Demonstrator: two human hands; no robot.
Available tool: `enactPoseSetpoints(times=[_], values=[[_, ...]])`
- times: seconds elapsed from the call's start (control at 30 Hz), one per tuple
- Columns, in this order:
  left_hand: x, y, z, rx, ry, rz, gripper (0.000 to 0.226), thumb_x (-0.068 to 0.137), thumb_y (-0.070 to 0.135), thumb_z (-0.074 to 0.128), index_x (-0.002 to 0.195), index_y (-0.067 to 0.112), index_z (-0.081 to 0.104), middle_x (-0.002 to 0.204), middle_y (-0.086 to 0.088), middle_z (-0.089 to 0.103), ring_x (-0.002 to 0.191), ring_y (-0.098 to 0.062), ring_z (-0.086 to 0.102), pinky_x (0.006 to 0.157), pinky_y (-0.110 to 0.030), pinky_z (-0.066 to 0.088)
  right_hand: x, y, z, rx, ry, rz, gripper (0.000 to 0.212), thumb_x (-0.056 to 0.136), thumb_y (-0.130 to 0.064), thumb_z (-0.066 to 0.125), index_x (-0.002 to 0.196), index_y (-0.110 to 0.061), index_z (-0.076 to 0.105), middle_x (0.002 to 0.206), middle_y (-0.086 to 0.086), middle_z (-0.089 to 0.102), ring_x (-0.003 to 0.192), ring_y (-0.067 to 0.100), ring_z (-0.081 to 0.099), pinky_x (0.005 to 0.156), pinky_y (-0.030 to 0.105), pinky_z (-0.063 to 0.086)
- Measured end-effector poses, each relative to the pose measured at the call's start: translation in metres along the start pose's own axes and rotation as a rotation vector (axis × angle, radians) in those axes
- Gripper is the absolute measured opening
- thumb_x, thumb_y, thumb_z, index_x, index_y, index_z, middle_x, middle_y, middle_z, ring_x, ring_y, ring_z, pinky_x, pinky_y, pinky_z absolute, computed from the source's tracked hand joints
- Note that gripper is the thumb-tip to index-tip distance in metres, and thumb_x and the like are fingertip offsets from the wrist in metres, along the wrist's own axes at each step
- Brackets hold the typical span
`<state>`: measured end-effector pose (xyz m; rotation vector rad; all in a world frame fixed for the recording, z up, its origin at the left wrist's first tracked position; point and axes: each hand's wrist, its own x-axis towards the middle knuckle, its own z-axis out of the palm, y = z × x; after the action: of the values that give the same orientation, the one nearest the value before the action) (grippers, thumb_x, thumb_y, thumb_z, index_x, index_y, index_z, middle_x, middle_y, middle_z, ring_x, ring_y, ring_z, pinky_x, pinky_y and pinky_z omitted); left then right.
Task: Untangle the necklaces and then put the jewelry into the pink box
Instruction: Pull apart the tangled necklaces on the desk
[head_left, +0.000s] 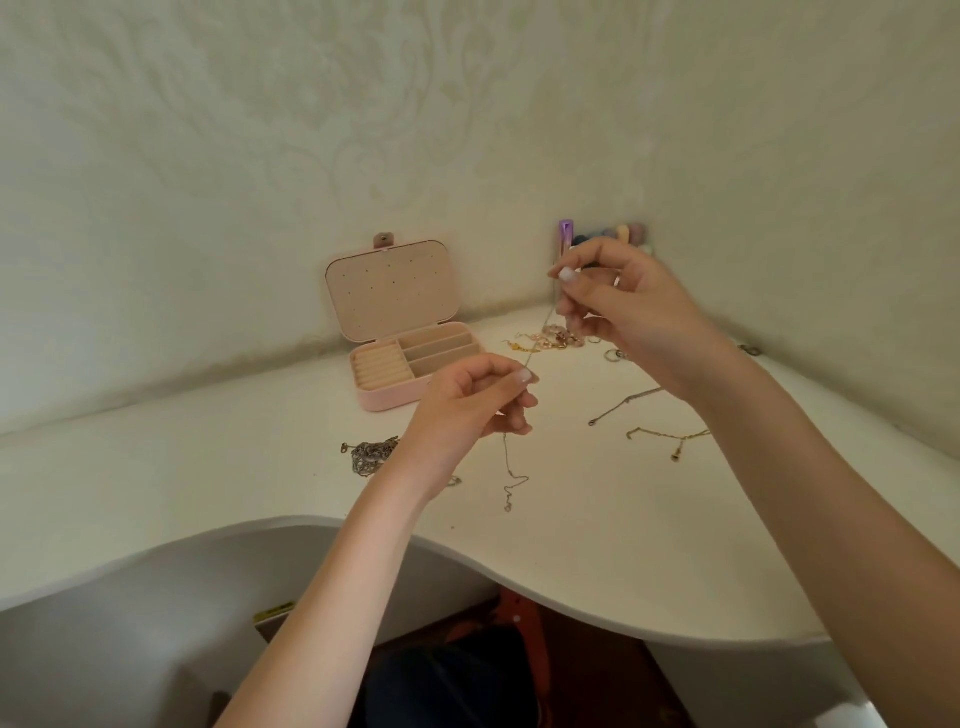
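A thin chain necklace (540, 335) runs taut between my two hands above the white table (597, 545). My right hand (618, 306) pinches its upper end, raised near the wall corner. Lower and to the left, my left hand (478, 400) pinches the chain, and the loose tail (511, 480) hangs down onto the table. The pink box (387, 397) stands open behind my left hand, lid leaning against the wall, compartments bare. A tangled silver chain pile (371, 454) lies left of my left wrist. Two gold chains (660, 434) lie under my right forearm.
Beaded bracelets and small gold pieces (545, 340) lie near the corner, with rings (613, 355) beside them. A purple tube (565, 236) and coloured round items (628, 234) stand against the wall. The table's curved front edge (467, 556) dips toward me.
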<state>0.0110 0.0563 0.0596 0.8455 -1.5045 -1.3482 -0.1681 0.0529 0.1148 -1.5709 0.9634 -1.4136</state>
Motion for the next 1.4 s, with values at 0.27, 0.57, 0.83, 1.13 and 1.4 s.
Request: enactPoseSetpoints(times=[0.27,0.57,0.83,1.13,1.4], values=[[0.002,0.002,0.0,0.174,-0.019,-0.003,0.011,0.089,0.003,0.061,0.079,0.007,0.064,0.064,-0.002,0.067,0.061,-0.016,0.067,0.071,-0.027,0.057,-0.005,-0.002,0.013,0.152,-0.023,-0.007,0.006,0.094,-0.015,0.056,0.089,-0.018,0.059,0.067,-0.002,0.057,0.062,0.011,0.051,0.062,0.027,0.043],[-0.004,-0.011,-0.01,0.252,-0.099,-0.102,0.003,0.081,0.003,0.07,0.084,0.002,0.072,0.071,-0.011,0.072,0.067,-0.021,0.071,0.073,-0.03,0.059,0.005,-0.01,0.008,0.318,0.101,-0.01,0.01,0.094,-0.013,0.055,0.088,-0.017,0.061,0.074,-0.004,0.059,0.066,0.009,0.054,0.06,0.022,0.044],[-0.001,-0.004,-0.018,0.284,-0.052,-0.038,0.032,0.082,0.009,0.071,0.111,0.022,0.066,0.103,0.002,0.073,0.099,-0.008,0.067,0.089,-0.021,0.049,0.002,-0.004,0.007,0.271,0.069,0.01,0.008,0.094,-0.011,0.055,0.089,-0.015,0.061,0.07,-0.003,0.061,0.063,0.01,0.057,0.061,0.022,0.046],[0.005,0.033,0.004,-0.013,-0.058,0.081,0.033,0.082,0.016,0.067,0.115,0.015,0.062,0.102,-0.006,0.073,0.103,-0.017,0.068,0.096,-0.03,0.05,-0.001,0.001,0.013,0.183,-0.03,0.004,0.005,0.092,-0.014,0.057,0.094,-0.012,0.061,0.067,-0.002,0.059,0.066,0.012,0.057,0.059,0.02,0.047],[0.01,0.025,0.007,-0.009,0.09,0.137,0.024,0.077,0.003,0.074,0.097,0.011,0.065,0.071,-0.002,0.073,0.076,-0.016,0.071,0.086,-0.03,0.055,-0.004,0.001,0.015,0.116,-0.037,-0.004,0.003,0.091,-0.014,0.059,0.092,-0.014,0.062,0.068,0.001,0.059,0.067,0.014,0.058,0.067,0.026,0.05]])
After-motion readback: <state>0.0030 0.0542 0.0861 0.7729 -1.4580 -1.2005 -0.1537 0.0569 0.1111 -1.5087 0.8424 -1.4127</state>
